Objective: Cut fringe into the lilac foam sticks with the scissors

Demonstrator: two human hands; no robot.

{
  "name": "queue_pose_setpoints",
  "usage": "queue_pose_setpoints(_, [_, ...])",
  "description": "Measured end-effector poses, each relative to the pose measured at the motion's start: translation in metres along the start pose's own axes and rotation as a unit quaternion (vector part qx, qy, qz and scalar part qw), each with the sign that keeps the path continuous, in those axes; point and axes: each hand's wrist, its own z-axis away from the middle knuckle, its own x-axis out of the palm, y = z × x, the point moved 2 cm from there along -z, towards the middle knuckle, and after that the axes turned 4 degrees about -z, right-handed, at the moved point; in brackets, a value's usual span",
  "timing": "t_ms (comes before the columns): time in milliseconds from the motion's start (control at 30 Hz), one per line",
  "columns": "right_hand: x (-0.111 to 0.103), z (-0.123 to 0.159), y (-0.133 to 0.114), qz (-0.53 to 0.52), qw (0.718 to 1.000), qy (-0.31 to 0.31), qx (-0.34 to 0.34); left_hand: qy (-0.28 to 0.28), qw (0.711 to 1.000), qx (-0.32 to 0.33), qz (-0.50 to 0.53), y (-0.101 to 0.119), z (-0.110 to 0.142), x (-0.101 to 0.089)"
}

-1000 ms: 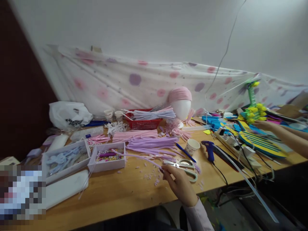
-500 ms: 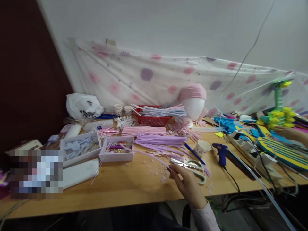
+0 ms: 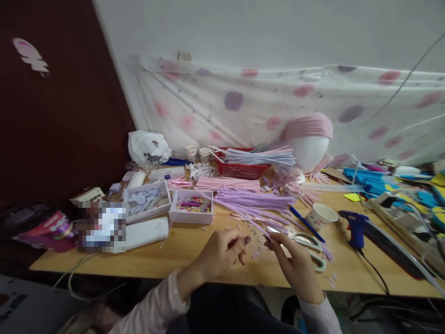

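Note:
My right hand (image 3: 297, 264) rests on the wooden table (image 3: 194, 260), its fingers pinched on the near end of a long purple pipe cleaner (image 3: 236, 213) that runs up and left toward the boxes. My left hand (image 3: 222, 248) is curled just left of it, fingertips almost meeting the right hand's; what it pinches, if anything, I cannot make out. Small purple clippings (image 3: 255, 253) lie between the hands. Scissors with pale green handles (image 3: 311, 243) lie just beyond my right hand.
A pile of purple pipe cleaners (image 3: 259, 202), pink ones (image 3: 227, 182), a red basket (image 3: 243, 170) and a foam head (image 3: 309, 148) stand behind. Two white boxes (image 3: 191, 207) sit left, a paper cup (image 3: 321, 215), blue pen (image 3: 306, 222) and blue glue gun (image 3: 354, 225) right.
The view has swung to the left. My left hand has come into view and closed in beside my right hand, which still holds the purple pipe cleaner. Another person's arm at right is out of view.

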Motion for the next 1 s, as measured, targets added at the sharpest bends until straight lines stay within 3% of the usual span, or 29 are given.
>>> queue_pose_setpoints(133, [0.004, 0.002, -0.003, -0.022, 1.0, -0.014, -0.009, -0.05, 0.997, 0.003, 0.053, -0.004, -0.028, 0.009])
queue_pose_setpoints(167, [0.004, 0.002, -0.003, -0.025, 0.999, -0.019, -0.007, -0.087, 0.993, 0.009, 0.082, -0.004, -0.035, 0.012])
queue_pose_setpoints(300, [0.004, 0.001, 0.001, -0.008, 1.0, -0.006, 0.002, -0.154, 0.981, 0.068, 0.094, -0.005, -0.055, 0.023])
queue_pose_setpoints(367, [0.004, 0.0, 0.003, 0.009, 1.0, -0.004, -0.001, -0.141, 0.983, 0.089, 0.077, -0.008, -0.058, 0.027])
queue_pose_setpoints(500, [0.001, 0.002, 0.011, 0.037, 0.999, -0.038, -0.005, -0.062, 0.992, 0.089, 0.065, -0.016, -0.052, 0.025])
queue_pose_setpoints(700, [-0.026, 0.004, 0.017, 0.106, 0.99, -0.089, 0.022, -0.021, 0.993, 0.091, 0.066, -0.026, -0.042, 0.013])
queue_pose_setpoints(833, [-0.036, -0.002, 0.015, 0.14, 0.983, -0.112, 0.035, -0.035, 0.995, 0.045, 0.08, -0.035, -0.045, 0.018])
queue_pose_setpoints(933, [-0.047, -0.006, 0.028, 0.199, 0.972, -0.116, 0.056, 0.005, 0.995, 0.012, 0.104, -0.039, -0.049, 0.018])
queue_pose_setpoints(1000, [-0.059, -0.005, 0.043, 0.28, 0.949, -0.123, 0.073, 0.045, 0.992, -0.012, 0.115, -0.042, -0.051, 0.013])
